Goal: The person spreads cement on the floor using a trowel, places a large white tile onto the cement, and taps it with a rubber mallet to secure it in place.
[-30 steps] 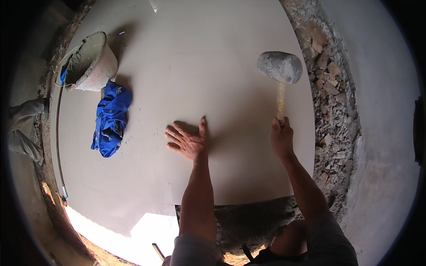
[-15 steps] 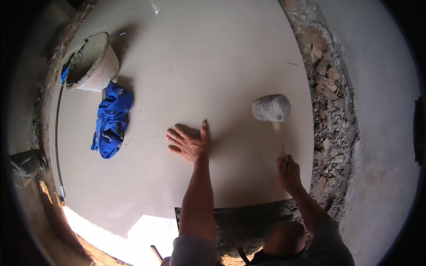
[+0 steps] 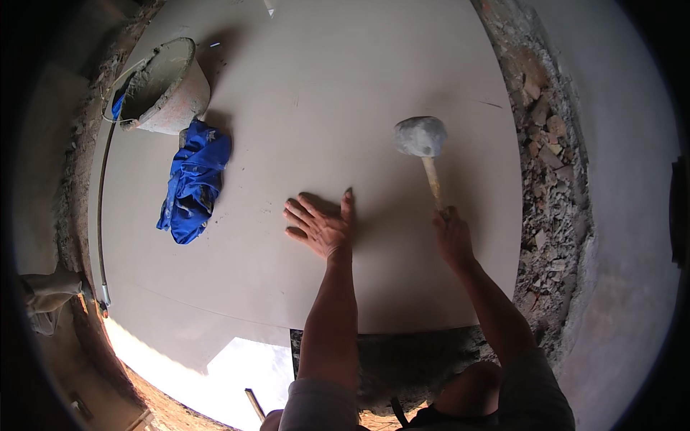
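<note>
My left hand (image 3: pixel 320 224) lies flat on a large light grey floor tile (image 3: pixel 287 151), its fingers spread and nothing in them. My right hand (image 3: pixel 453 237) is closed round the wooden handle of a rubber mallet (image 3: pixel 420 136), whose scuffed grey head is over the right part of the tile surface. Whether the head touches the tile I cannot tell. Left of my hands lies a crumpled blue cloth (image 3: pixel 195 183) that seems wrapped over something hidden. Just beyond the cloth, a mortar-smeared bucket (image 3: pixel 176 104) leans with its mouth toward the left.
Rubble and broken masonry (image 3: pixel 550 165) fill a strip between the tile and the grey wall (image 3: pixel 622 179) on the right. A thin dark rod (image 3: pixel 100 215) runs along the left edge. Dark, rough mortar (image 3: pixel 410 359) shows below the tile's near edge. Bright sunlight (image 3: pixel 251 370) falls at lower left.
The mallet and my right hand have moved away from me and to the left. My left hand stays flat on the tile. The whole view has shifted slightly.
</note>
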The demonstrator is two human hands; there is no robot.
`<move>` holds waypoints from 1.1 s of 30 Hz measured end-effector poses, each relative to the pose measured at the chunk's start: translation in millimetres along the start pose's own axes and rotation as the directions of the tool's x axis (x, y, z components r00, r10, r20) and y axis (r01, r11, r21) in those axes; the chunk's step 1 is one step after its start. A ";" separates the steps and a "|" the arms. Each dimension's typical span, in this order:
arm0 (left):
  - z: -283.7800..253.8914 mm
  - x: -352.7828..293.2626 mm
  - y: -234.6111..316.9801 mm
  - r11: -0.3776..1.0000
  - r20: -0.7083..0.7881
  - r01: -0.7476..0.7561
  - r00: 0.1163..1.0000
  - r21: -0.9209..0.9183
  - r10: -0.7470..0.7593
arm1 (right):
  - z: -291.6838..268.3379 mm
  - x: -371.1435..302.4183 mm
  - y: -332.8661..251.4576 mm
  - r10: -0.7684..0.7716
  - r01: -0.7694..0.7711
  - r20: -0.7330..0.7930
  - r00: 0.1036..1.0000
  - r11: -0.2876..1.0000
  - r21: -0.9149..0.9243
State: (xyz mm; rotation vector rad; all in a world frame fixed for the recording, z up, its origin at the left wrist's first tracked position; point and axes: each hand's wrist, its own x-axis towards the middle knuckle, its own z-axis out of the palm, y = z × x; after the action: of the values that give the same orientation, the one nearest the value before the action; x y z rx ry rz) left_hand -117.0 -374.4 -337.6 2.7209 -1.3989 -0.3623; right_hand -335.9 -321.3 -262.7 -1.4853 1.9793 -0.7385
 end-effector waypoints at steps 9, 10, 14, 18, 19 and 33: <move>0.9 0.1 -0.4 1.000 0.001 -0.003 1.000 -0.007 0.003 | 19.4 32.6 -14.2 -0.046 0.046 -0.041 0.998 0.999 -0.009; 1.4 0.3 -0.6 1.000 0.007 -0.003 1.000 -0.007 0.003 | 22.4 39.7 -14.5 -0.081 0.079 -0.026 0.996 0.994 -0.071; 3.0 0.6 -1.1 0.999 0.021 0.009 1.000 0.043 -0.010 | 33.2 63.0 -16.8 -0.162 0.188 -0.161 0.974 0.968 0.164; 2.4 -0.2 -2.1 1.000 -0.006 -0.008 1.000 -0.008 0.008 | 38.6 74.9 -25.0 -0.195 0.196 -0.184 0.963 0.980 -0.010; 2.5 -0.1 -2.0 1.000 0.003 -0.007 1.000 -0.007 0.007 | 38.5 75.1 -27.0 -0.222 0.214 -0.167 0.961 0.975 -0.065; 14.4 2.3 -5.8 1.000 -0.048 -0.008 0.999 0.007 0.008 | 47.4 9.0 -41.0 -0.241 0.234 0.025 0.970 0.960 0.155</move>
State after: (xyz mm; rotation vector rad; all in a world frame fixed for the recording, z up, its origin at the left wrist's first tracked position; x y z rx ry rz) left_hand -114.6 -372.1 -353.0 2.7097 -1.4016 -0.2902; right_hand -277.2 -344.4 -267.6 -1.6488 1.6902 -0.9271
